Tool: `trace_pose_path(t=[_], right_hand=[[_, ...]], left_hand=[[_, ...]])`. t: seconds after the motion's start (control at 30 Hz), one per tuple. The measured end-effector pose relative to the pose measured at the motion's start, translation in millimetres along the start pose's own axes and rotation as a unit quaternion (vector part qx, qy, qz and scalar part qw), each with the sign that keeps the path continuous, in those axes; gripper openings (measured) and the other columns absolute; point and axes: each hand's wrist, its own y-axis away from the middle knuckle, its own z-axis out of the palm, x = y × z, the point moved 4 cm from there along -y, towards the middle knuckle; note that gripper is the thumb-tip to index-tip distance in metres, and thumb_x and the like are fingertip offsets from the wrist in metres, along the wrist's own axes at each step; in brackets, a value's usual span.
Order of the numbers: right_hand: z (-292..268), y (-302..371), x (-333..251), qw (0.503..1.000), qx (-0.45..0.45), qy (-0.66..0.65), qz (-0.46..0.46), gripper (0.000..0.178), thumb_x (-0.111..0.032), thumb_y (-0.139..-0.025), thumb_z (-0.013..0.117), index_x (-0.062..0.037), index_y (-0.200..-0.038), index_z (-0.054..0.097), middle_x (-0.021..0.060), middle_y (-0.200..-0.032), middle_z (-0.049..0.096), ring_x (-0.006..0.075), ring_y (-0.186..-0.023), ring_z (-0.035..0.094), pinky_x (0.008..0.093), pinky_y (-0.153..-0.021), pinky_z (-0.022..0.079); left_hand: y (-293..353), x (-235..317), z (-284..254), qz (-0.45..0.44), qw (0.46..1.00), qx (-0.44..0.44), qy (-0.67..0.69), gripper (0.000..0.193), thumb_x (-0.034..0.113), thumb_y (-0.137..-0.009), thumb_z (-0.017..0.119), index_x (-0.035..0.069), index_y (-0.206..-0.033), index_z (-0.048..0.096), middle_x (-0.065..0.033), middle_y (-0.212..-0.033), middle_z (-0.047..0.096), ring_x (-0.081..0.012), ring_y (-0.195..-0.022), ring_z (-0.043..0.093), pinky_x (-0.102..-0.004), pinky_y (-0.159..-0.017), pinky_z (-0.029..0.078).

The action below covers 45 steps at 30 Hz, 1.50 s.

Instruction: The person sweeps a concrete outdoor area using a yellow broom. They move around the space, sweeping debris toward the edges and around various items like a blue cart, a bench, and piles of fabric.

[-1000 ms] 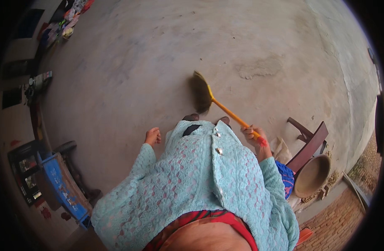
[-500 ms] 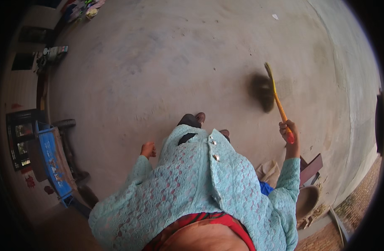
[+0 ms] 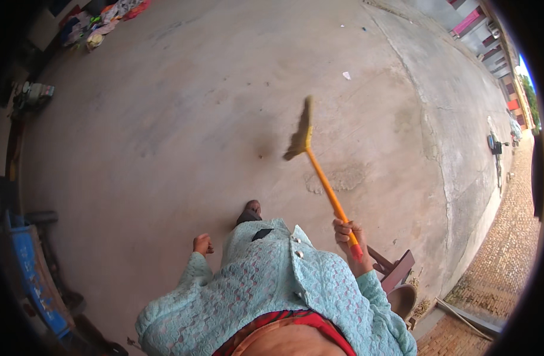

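My right hand [image 3: 350, 237] is wrapped round the orange handle of a broom [image 3: 326, 181], close to its red end. Forward and to the left runs the handle, ending in a yellow head with dark bristles [image 3: 298, 139] at or just over the concrete floor [image 3: 183, 124]. I cannot tell whether the bristles touch it. My left hand [image 3: 203, 244] hangs at my left side with the fingers curled in, and nothing shows in it. One brown shoe [image 3: 252, 207] is visible ahead of my light-blue knitted cardigan [image 3: 248, 273].
A blue cart-like frame [image 3: 37, 279] stands at the left. Heaped cloths [image 3: 106, 21] lie far left. Close to my right are a dark reddish-brown board [image 3: 398, 272] and a round brown vessel [image 3: 402, 299]. Brick paving [image 3: 491, 255] borders the concrete. A white scrap [image 3: 346, 75] lies ahead.
The broom head has swung to the left across the floor, and my right hand has moved left and nearer my body. The view has turned rightward. My left hand stays curled.
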Motion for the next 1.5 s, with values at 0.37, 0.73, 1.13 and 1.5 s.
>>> trace_pose_path(t=[0.37,0.73,1.13,1.5], right_hand=[[-8,-96,35,0.954,-0.029,-0.162,0.250,0.017,0.000,-0.066,0.046,0.0027,-0.081,0.037,0.0055,-0.062,0.041,0.0101,-0.045,0.043,0.0182,-0.039,0.037],[-50,-158,-146,0.972,0.039,-0.151,0.177,0.019,0.000,-0.064,0.042,0.0028,-0.081,0.034,0.0026,-0.061,0.039,0.0078,-0.046,0.041,0.0187,-0.038,0.035],[44,-134,-162,0.974,0.127,0.190,-0.004,0.009,0.000,-0.070,0.040,0.0022,-0.077,0.036,0.0000,-0.057,0.038,0.0058,-0.044,0.039,0.0180,-0.038,0.036],[101,-168,-98,0.991,-0.063,-0.052,0.103,0.025,0.002,-0.072,0.040,0.0046,-0.097,0.037,0.0017,-0.065,0.034,0.0053,-0.045,0.034,0.0169,-0.035,0.029]], left_hand=[[-10,60,23,0.056,0.996,-0.035,-0.064,0.036,0.012,-0.079,0.044,0.000,-0.113,0.043,-0.0063,-0.066,0.048,-0.0138,-0.044,0.046,-0.0297,-0.038,0.044],[16,81,45,0.038,0.983,0.020,-0.177,0.037,0.016,-0.078,0.045,0.001,-0.112,0.045,-0.0112,-0.075,0.053,-0.0193,-0.051,0.051,-0.0324,-0.044,0.047],[-28,58,57,0.020,1.000,0.010,0.016,0.040,0.017,-0.078,0.044,0.004,-0.115,0.042,-0.0086,-0.074,0.051,-0.0179,-0.051,0.051,-0.0317,-0.044,0.047],[18,58,51,0.022,0.994,0.056,-0.089,0.039,0.016,-0.079,0.044,0.003,-0.115,0.042,-0.0099,-0.075,0.051,-0.0181,-0.052,0.050,-0.0330,-0.046,0.045]])
